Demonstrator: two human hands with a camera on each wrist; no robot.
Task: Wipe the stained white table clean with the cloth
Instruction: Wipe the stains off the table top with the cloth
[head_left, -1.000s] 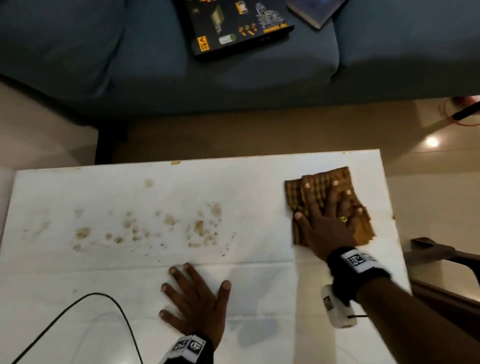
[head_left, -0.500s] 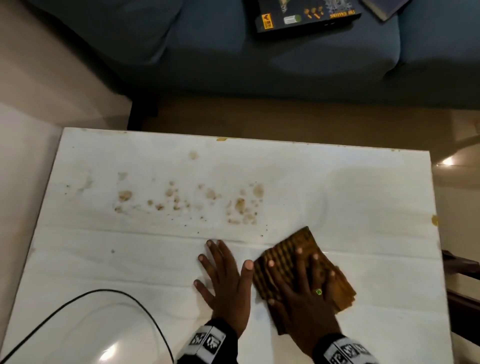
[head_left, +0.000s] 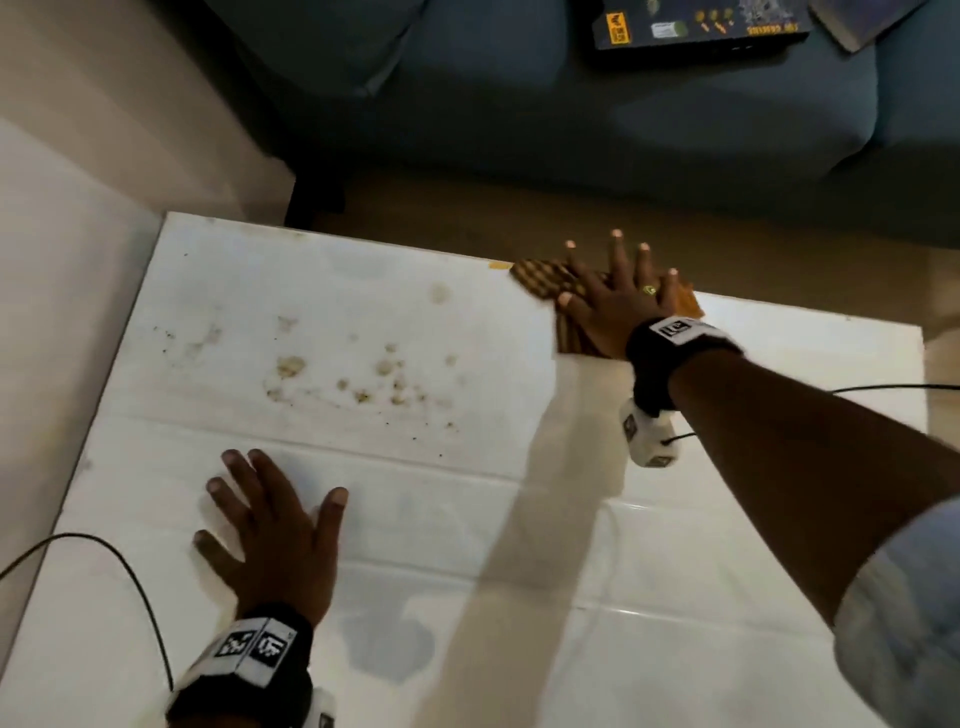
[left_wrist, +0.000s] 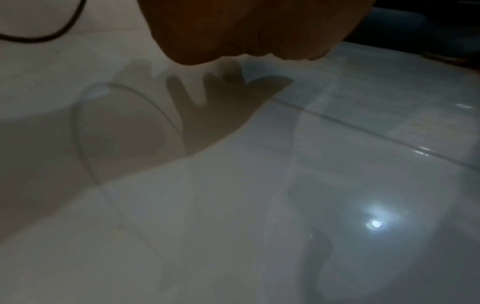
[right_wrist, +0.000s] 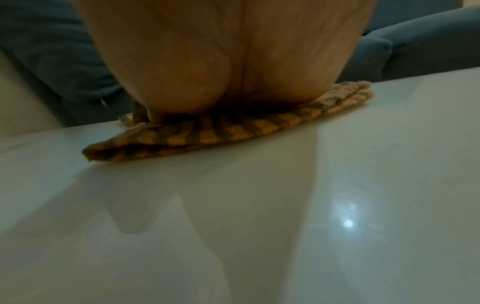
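A white table (head_left: 675, 597) carries a scatter of brown stains (head_left: 363, 374) across its far left half. A brown checked cloth (head_left: 545, 278) lies folded at the table's far edge, right of the stains. My right hand (head_left: 618, 296) presses flat on it, fingers straight and reaching past the edge. In the right wrist view the palm (right_wrist: 221, 61) bears down on the cloth (right_wrist: 233, 131). My left hand (head_left: 270, 525) rests flat on the near left of the table, fingers spread, holding nothing. The left wrist view shows only the heel of the palm (left_wrist: 246, 28) and its shadow.
A blue sofa (head_left: 623, 104) stands beyond the table, with a dark box (head_left: 701, 26) and a book (head_left: 862, 21) on its seat. A black cable (head_left: 130, 571) loops over the table's near left corner. Another cable (head_left: 893, 387) runs in from the right.
My right hand has slid the cloth from the near middle, beside my left hand, to the table's far edge. The left hand stays flat on the table.
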